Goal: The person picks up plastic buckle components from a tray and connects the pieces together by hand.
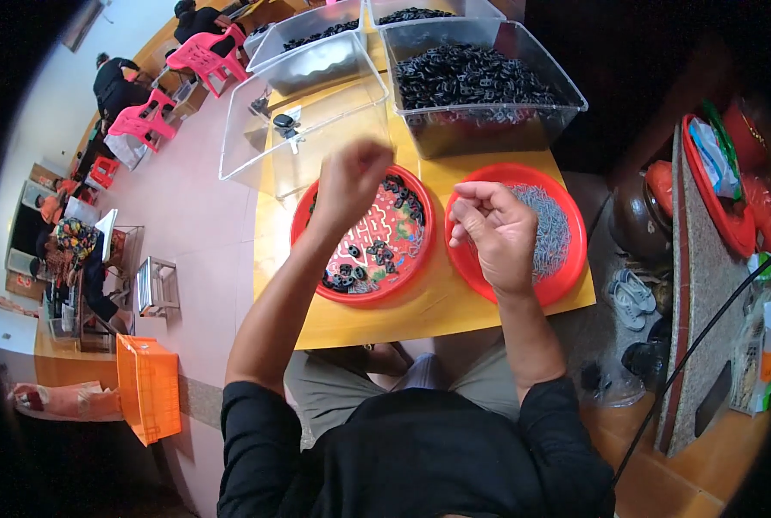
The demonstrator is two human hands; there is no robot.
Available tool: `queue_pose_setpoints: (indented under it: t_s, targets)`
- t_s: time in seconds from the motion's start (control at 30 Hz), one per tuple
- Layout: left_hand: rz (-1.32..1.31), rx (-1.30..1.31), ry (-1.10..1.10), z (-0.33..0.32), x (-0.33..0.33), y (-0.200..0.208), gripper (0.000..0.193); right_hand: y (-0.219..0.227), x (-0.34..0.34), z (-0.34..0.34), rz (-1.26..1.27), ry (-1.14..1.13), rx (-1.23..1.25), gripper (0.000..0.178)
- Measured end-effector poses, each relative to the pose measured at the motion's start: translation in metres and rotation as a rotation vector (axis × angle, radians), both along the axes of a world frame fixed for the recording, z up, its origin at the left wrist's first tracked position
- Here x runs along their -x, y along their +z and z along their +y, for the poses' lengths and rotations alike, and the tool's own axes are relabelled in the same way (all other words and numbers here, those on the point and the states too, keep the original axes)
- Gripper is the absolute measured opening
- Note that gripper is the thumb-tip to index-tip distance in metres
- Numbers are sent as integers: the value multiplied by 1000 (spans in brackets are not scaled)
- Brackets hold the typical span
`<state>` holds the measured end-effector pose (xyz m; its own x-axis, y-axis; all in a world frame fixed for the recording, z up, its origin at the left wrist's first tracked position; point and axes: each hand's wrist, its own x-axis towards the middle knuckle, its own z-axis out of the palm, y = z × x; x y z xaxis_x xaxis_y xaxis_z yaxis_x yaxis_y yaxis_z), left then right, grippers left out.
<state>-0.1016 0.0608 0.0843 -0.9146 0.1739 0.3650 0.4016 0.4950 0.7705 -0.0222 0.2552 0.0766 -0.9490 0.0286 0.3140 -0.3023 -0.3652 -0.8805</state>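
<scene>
My left hand (354, 183) is raised over the left red round tray (296, 226), its fingers curled and a little blurred; whatever they hold is hidden. On this tray's patterned bottom lie small black plastic pieces (345, 278) and a few thin metal bits. My right hand (498, 233) hovers above the right red tray (573, 281), thumb and fingertips pinched together. Anything in that pinch is too small to make out. Many small silvery metal pieces (551, 226), thin like pins or screws, cover the right tray's bottom.
Behind the trays stands a clear plastic bin (573, 106) heaped with black pieces (472, 76). A nearly bare clear bin (239, 164) is left of it on the yellow table (385, 326). An orange crate (148, 388) and pink chairs (204, 59) with seated people are on the left.
</scene>
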Motion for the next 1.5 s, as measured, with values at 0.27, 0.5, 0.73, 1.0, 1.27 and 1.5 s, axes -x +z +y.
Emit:
queue_pose_setpoints:
  t_s: [0.27, 0.5, 0.73, 1.0, 1.27, 1.5]
  targets:
    - [-25, 610, 63, -36, -68, -54, 12, -15, -2, -19, -15, 150, -268, 10]
    - [-109, 667, -3, -46, -67, -59, 19, -21, -6, -30, 62, 151, -402, 10]
    - [-349, 270, 1, -51, -72, -57, 10, -30, -4, -38, 121, 168, -534, 11]
    - [-547, -583, -101, -38, -104, -46, 9, -46, -8, -62, -166, 309, -277, 6]
    - [-301, -583, -64, -10, -112, -52, 6, -44, -14, -56, -92, 194, -309, 5]
    - [-283, -455, -8, -14, -118, -41, 7, -41, -18, -60, -135, 220, -239, 4]
